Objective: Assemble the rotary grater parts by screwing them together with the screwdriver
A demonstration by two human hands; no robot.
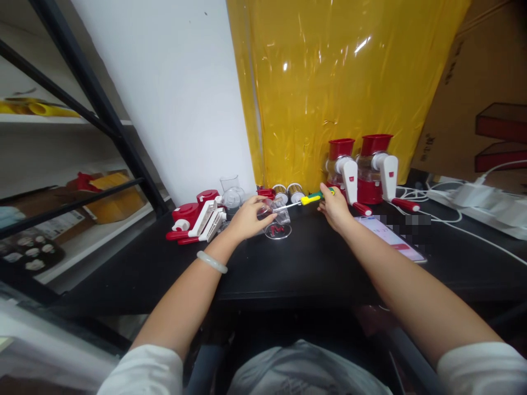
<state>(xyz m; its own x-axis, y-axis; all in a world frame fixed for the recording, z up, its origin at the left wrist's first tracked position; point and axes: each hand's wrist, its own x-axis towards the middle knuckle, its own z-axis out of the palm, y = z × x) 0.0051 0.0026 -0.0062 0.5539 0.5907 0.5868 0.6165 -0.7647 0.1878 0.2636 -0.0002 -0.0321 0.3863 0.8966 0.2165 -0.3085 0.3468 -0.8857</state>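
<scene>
Screwdriver (305,201) sits in our right grip (334,207), closed round the handle; shaft runs across to the clear plastic part (282,216) that our left grip (249,216) pinches over the bench (284,269). Tip seating too small to tell. We'd line shaft up with part, brace the part firmly, press before twisting, left grip out of the tip's path

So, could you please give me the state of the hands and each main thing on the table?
Left hand: holding a clear part
Right hand: gripping the screwdriver
Screwdriver: shaft aimed at the clear part
Phone: flat, screen lit
Graters: upright, cranks fitted
Drums: side by side
Power strip: adapters plugged in
</scene>
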